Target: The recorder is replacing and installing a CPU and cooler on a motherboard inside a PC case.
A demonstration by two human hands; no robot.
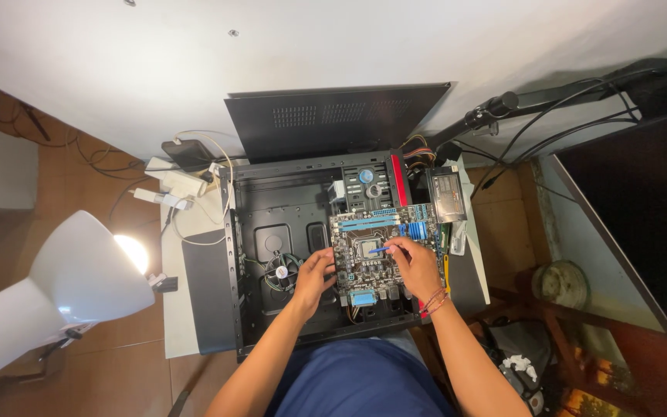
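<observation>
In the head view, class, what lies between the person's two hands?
Between left hand and right hand lies the motherboard, its square processor socket midway.

The motherboard (380,251) lies in the case (272,224), lamp (79,282) to its left.

The bare case floor (272,212) left of the motherboard (376,251) lies open, while the fan (281,272) nearby, case walls and far drive cage (368,185) hem it in.
</observation>
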